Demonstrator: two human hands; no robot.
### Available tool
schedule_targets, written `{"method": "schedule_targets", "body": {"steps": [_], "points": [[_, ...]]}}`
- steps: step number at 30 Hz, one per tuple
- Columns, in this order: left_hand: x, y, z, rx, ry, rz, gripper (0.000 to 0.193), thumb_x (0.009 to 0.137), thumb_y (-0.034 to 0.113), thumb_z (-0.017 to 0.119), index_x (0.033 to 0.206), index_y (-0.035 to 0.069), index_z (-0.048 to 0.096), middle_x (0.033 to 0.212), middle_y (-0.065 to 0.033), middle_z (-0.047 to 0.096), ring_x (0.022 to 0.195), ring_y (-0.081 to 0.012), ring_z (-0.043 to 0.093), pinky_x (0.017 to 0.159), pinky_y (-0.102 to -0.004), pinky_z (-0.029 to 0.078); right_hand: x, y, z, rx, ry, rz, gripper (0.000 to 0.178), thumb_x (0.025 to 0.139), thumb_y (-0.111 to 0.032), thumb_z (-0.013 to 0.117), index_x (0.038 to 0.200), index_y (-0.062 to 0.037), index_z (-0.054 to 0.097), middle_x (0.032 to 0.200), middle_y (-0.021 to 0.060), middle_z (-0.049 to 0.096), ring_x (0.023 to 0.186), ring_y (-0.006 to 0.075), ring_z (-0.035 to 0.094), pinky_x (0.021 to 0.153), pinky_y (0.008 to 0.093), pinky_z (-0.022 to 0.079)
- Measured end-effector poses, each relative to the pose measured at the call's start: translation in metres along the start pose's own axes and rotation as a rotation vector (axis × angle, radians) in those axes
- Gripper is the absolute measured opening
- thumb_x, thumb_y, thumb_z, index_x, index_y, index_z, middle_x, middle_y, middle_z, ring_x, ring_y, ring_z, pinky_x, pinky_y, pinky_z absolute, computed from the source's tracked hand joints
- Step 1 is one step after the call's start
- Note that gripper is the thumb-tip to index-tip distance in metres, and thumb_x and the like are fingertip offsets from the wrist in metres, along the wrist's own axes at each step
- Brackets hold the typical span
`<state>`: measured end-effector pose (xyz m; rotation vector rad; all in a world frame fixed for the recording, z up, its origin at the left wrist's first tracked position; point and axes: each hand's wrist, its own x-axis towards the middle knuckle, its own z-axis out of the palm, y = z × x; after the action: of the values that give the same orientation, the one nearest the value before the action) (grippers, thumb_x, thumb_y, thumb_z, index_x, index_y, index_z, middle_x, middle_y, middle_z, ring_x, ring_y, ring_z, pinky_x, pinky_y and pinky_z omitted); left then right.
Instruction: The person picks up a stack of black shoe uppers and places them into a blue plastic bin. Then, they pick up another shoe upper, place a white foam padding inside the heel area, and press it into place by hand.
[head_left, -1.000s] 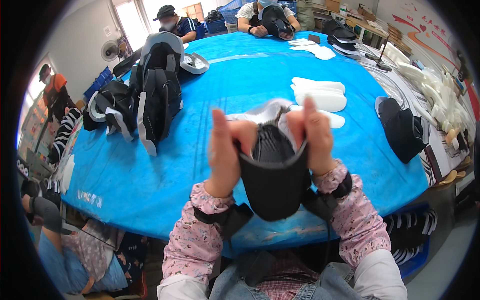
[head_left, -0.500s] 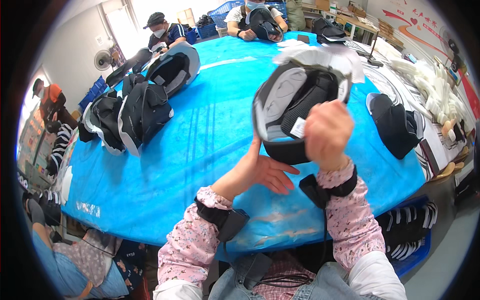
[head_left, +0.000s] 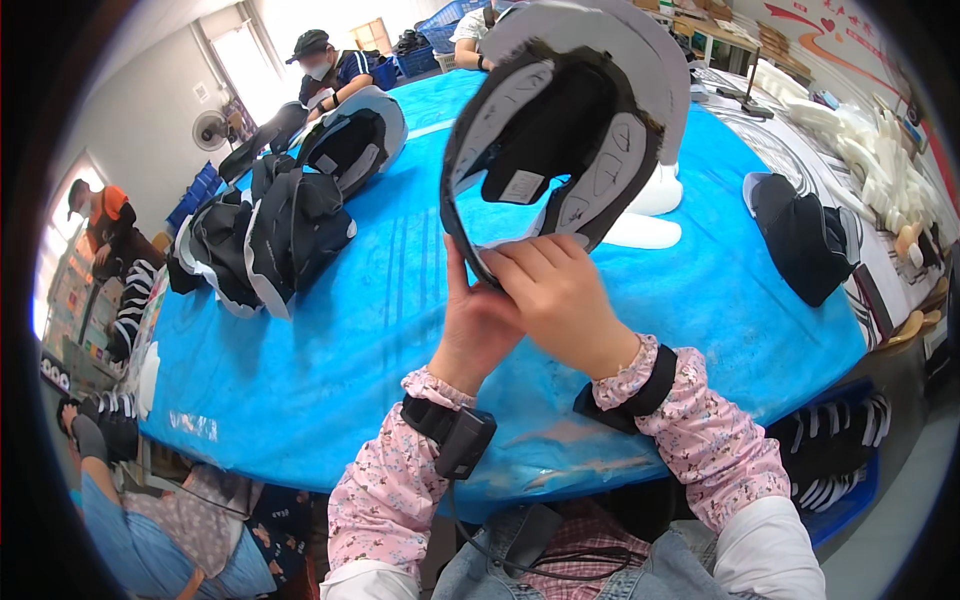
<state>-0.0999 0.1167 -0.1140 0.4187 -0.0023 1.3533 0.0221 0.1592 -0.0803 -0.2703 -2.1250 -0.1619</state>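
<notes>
Upright over the table I hold a black and grey shoe upper, its collar opening and light grey lining facing me. A white label sits on the tongue inside. My left hand grips the lower, heel end, thumb up along the edge; its other fingers are partly hidden. My right hand is closed on the same end, fingers curled over the rim and touching the left hand. White insole-shaped pieces lie on the table just behind the upper.
A blue-covered table spreads before me. Several black uppers are heaped on its left; another upper lies at the right. White pieces pile up beyond. A co-worker sits across; a blue crate stands below right.
The upper has turned and risen toward the far side, coming closer to view. My right hand moved down from its side to the heel end; my left hand, previously spread underneath, now grips there too.
</notes>
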Motion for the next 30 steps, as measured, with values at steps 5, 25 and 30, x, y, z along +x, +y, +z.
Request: {"method": "schedule_targets", "body": {"steps": [5,25,30], "points": [[-0.005,0.003,-0.004,0.004,0.004,0.142,0.081,0.074,0.075,0.039,0.122,0.011,0.047,0.119,-0.0036,0.052,0.108,-0.0163,0.049,0.094,-0.0305,0.038,-0.004,0.005,0.004,-0.018,-0.046,-0.133,0.034,0.061,-0.013,0.065,0.093,-0.0016,0.061,0.085,0.0057,0.06,0.079,0.0204,0.057,0.072,0.0313,0.044],[-0.019,0.003,-0.024,-0.021,-0.334,0.044,0.056,0.088,0.048,0.038,0.124,0.005,0.04,0.12,-0.0062,0.047,0.112,-0.019,0.047,0.097,-0.0321,0.037,0.002,-0.04,-0.01,-0.162,0.086,-0.198,0.036,0.073,-0.012,0.055,0.109,-0.0052,0.06,0.11,0.004,0.057,0.095,0.0156,0.054,0.085,0.0293,0.042],[-0.025,0.005,-0.03,-0.125,-0.324,0.0,0.049,0.089,0.042,0.04,0.119,0.004,0.041,0.115,-0.0074,0.048,0.109,-0.0206,0.048,0.095,-0.0342,0.039,-0.001,-0.041,-0.01,-0.154,0.064,-0.216,0.038,0.072,-0.012,0.054,0.11,-0.0076,0.061,0.114,0.0034,0.056,0.095,0.0137,0.054,0.085,0.0282,0.042]]}}
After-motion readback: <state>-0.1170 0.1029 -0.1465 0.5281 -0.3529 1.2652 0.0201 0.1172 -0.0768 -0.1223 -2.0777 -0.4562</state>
